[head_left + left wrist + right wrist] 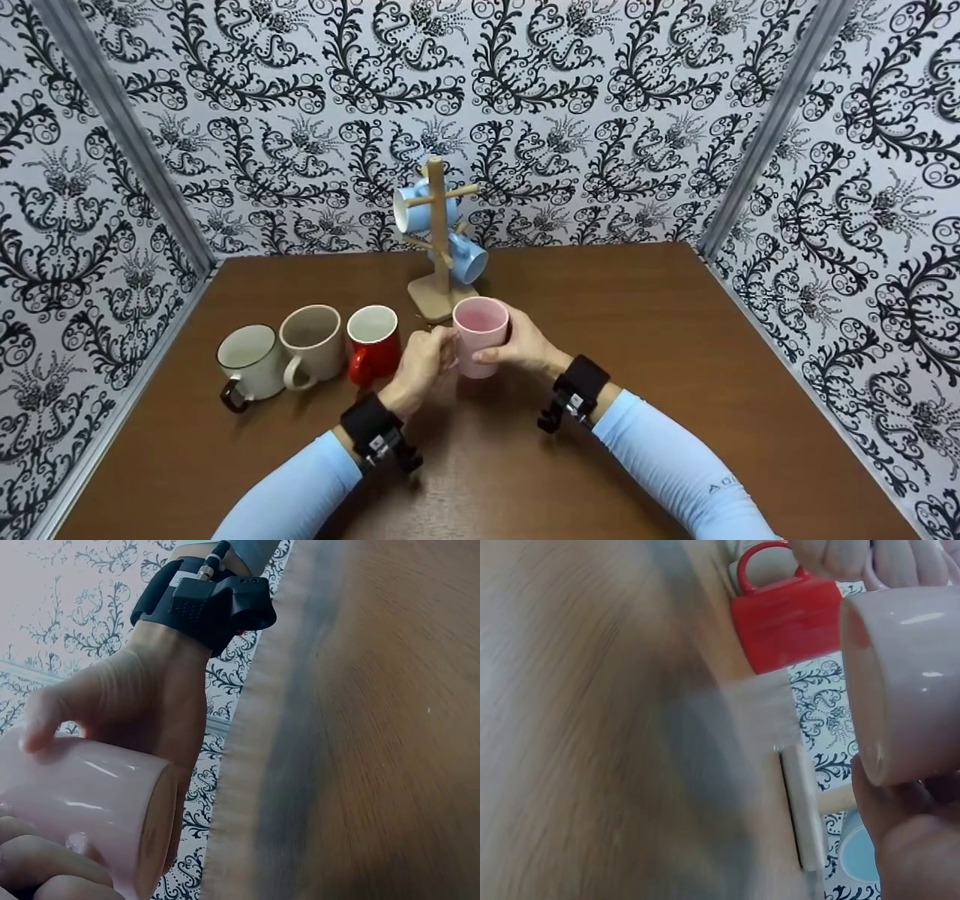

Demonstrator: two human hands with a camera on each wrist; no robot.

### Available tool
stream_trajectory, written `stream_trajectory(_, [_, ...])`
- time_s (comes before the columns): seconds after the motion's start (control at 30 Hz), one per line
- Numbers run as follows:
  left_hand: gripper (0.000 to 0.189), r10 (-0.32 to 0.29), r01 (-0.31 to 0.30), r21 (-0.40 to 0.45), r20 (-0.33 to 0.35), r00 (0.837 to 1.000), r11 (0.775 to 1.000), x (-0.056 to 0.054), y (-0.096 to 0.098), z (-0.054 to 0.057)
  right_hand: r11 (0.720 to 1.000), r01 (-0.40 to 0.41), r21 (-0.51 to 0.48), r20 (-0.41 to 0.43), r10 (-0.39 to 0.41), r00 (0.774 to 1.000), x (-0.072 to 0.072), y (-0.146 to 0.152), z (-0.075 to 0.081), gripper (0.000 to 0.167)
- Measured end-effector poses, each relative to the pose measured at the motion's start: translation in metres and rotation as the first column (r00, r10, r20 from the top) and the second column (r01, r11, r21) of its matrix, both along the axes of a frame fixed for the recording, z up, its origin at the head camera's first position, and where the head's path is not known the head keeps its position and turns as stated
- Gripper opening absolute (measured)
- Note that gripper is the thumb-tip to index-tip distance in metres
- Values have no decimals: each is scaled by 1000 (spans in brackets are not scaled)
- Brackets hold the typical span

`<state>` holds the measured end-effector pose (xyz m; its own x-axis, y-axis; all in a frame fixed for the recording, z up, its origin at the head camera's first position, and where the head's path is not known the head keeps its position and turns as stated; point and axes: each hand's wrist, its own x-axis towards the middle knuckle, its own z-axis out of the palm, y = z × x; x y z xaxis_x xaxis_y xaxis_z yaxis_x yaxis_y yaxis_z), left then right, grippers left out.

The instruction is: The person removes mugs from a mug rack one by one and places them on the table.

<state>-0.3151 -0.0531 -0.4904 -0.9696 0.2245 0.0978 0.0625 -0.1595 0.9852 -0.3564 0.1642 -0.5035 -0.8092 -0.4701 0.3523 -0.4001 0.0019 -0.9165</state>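
Note:
A pink mug (472, 349) is held upright above the table in front of the mug tree (437, 225). My left hand (421, 366) has its fingers curled round the handle, on the mug's left side. With thumb and fingers, my right hand (526, 343) grips the body from the right. In the left wrist view the underside of the pink mug (97, 780) shows, apart from the tabletop. Fingers of the left hand (896, 559) appear at the top of the right wrist view.
Light blue mugs (470, 262) hang on the wooden tree, which has bare pegs too. To the left stand a red mug (384, 358), a beige mug (324, 361) and a white mug (262, 376) with a black handle. Patterned walls (525, 135) enclose the brown table (675, 375).

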Motion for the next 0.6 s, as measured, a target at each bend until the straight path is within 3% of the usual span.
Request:
stream_trajectory(0.23, [53,28,-28,-33,-3,1000,999,1,-1,1,995,8,102,-4,-7,1000,4,3,-2,94])
stream_trajectory(0.6, [55,65,-67,-61,-22,998,996,2,-4,5,962,47,270,9,-51,999,2,11,2,93])
